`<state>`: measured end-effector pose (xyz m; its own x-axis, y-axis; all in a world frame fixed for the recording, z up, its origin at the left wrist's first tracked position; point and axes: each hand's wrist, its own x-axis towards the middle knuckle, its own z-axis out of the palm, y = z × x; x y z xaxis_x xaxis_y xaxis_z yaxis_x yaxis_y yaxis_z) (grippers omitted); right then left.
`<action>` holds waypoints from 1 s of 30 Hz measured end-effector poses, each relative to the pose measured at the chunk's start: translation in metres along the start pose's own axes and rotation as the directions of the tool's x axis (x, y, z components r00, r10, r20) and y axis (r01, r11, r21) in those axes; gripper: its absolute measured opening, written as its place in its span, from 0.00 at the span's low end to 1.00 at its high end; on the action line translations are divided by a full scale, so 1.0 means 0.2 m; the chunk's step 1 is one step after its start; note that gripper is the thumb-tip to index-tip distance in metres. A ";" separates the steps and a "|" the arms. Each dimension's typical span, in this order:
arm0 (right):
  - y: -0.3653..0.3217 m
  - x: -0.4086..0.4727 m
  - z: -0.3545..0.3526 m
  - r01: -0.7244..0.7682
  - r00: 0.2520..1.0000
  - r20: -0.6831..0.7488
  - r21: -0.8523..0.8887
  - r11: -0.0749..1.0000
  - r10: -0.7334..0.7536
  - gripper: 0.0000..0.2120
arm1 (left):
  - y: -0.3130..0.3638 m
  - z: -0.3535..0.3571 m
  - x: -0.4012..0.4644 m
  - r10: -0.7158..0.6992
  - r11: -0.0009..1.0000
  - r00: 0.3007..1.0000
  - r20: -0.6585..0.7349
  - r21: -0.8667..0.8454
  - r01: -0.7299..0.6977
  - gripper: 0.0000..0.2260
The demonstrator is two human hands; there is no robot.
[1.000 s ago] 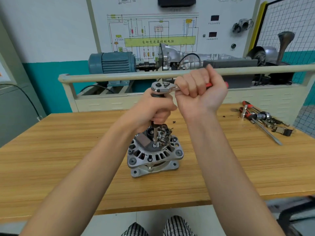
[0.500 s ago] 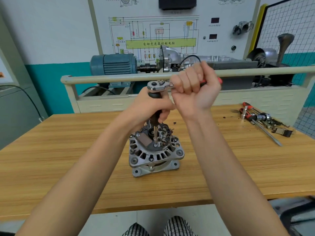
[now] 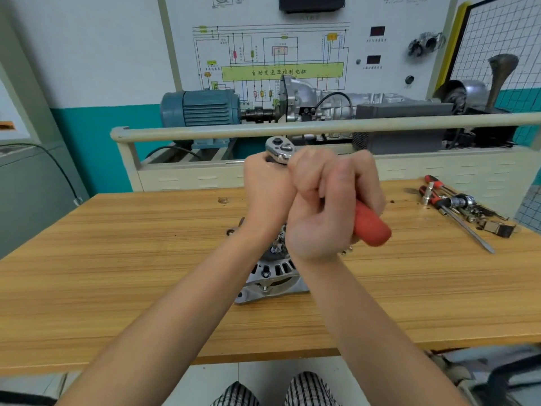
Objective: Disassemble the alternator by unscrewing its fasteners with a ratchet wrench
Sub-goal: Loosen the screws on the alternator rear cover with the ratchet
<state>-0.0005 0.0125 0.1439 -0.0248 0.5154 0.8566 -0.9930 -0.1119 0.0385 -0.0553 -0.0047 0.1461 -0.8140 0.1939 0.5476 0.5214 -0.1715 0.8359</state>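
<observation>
Silver cast-metal alternator (image 3: pixel 270 281) sits upright on the light wooden workbench (image 3: pixel 117 273), near its front edge and roughly central, mostly hidden behind both forearms. Chrome-headed ratchet wrench with a red handle (image 3: pixel 370 227) is held above it; the round chrome head points away toward the back rail, the red grip angles down toward the near right. Right hand (image 3: pixel 330 206) is wrapped around the handle, fingers curled tight and pressed together, with the red end sticking out below the palm. Left hand (image 3: pixel 265 191) sits just under the wrench head, touching the right hand; its back faces the viewer, so its fingers cannot be seen. Loose red-handled screwdrivers and small metal sockets (image 3: pixel 459 206) lie at the bench's far right. A blue electric motor (image 3: pixel 202 108) stands behind the rail.
</observation>
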 end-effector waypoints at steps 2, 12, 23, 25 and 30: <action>0.00 0.03 -0.02 -0.014 1.000 -0.015 0.037 0.999 0.014 0.16 | 0.00 -0.01 0.00 0.001 1.000 0.999 0.037 0.019 -0.002 0.18; 0.12 0.37 -0.26 -0.649 0.369 0.084 0.737 0.192 0.926 0.18 | 0.03 -0.10 0.06 -0.014 0.983 0.709 0.705 -0.121 0.141 0.16; -0.07 0.06 -0.07 -0.178 0.976 -0.087 0.219 0.959 0.201 0.16 | -0.02 0.01 -0.03 0.117 0.993 0.993 0.012 -0.020 -0.117 0.18; -0.05 0.06 -0.07 -0.142 0.987 -0.054 0.160 0.977 0.152 0.15 | -0.02 0.01 -0.02 0.111 0.994 0.994 -0.002 -0.022 -0.111 0.16; 0.02 0.26 -0.19 -0.555 0.727 -0.061 0.535 0.637 0.684 0.21 | -0.03 -0.11 0.05 0.080 0.982 0.894 0.440 -0.187 0.005 0.13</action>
<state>-0.0099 0.0721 0.1695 -0.7046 0.3495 0.6175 -0.5569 -0.8117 -0.1761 -0.0711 -0.0223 0.1454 -0.5737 0.5852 0.5731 0.4603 -0.3485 0.8165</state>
